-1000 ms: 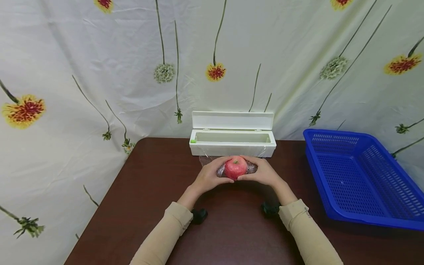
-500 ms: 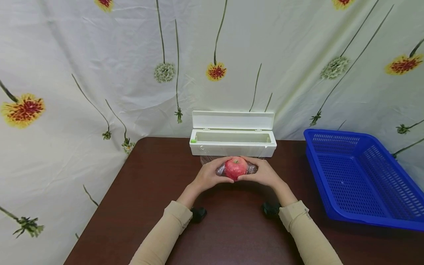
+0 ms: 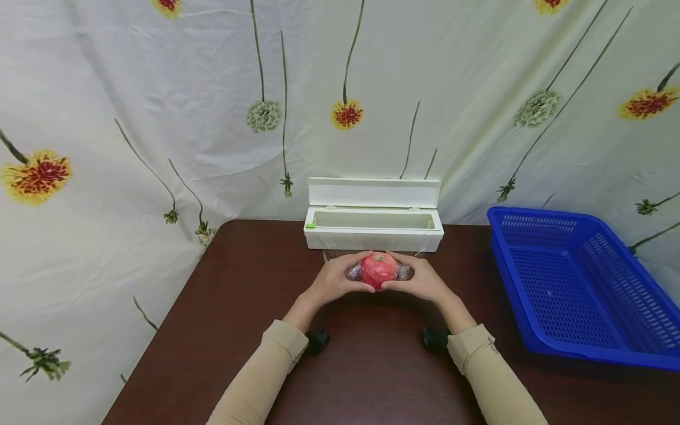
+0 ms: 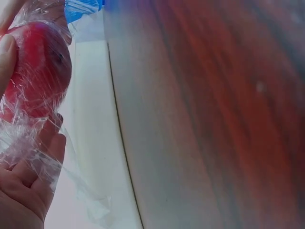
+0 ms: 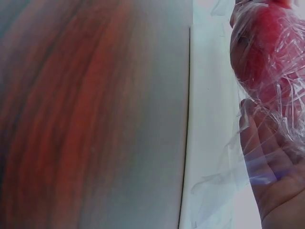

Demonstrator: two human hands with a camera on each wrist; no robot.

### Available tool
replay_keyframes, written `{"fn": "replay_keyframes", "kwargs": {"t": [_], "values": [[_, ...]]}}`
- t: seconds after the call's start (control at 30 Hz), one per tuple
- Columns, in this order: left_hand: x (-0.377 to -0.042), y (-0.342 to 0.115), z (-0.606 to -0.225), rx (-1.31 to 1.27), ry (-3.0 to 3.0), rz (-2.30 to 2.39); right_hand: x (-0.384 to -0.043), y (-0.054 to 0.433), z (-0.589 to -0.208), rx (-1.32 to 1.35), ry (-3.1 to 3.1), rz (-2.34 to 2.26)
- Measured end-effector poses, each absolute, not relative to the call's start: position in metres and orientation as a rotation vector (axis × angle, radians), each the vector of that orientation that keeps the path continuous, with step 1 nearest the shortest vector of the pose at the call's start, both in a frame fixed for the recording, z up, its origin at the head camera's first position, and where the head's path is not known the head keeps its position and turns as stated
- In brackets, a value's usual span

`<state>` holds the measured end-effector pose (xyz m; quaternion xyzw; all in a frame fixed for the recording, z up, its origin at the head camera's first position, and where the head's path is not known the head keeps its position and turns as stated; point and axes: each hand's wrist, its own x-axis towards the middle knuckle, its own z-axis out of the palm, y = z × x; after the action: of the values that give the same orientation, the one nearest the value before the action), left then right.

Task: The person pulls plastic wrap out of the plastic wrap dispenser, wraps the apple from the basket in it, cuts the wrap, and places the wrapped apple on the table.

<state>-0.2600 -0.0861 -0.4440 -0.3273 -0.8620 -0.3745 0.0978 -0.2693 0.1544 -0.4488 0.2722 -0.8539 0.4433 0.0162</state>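
Observation:
A red apple point(image 3: 378, 273) is held between both hands in front of the white box, clear film around it. From its left side, my left hand point(image 3: 336, 280) grips it, thumb toward me and fingers on the far side. The right hand point(image 3: 424, 280) mirrors this on the other side. Crinkled plastic wrap point(image 4: 24, 138) bunches over the left palm in the left wrist view. More wrap gathers at the right palm, and a loose sheet of film point(image 5: 214, 191) trails beside the box in the right wrist view.
The long white box point(image 3: 374, 240), probably a wrap dispenser, stands at the table's back edge with its lid point(image 3: 374, 192) raised. A blue plastic basket point(image 3: 574, 348) sits on the right. Behind the brown table point(image 3: 223, 307) hangs a flowered cloth point(image 3: 212, 88).
Both hands keep their grip on the apple, which has shifted very slightly toward me. The film behind it shows a little less at the sides. The box and basket stay put.

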Motion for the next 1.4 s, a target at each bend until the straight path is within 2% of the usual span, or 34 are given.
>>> {"fn": "replay_keyframes", "kwargs": {"t": [1.4], "values": [[-0.2609, -0.0880, -0.4458, -0.861, -2.612, -1.224, -0.2608, 0.1534, -0.4532, 0.849, -2.567, 1.350]]}}
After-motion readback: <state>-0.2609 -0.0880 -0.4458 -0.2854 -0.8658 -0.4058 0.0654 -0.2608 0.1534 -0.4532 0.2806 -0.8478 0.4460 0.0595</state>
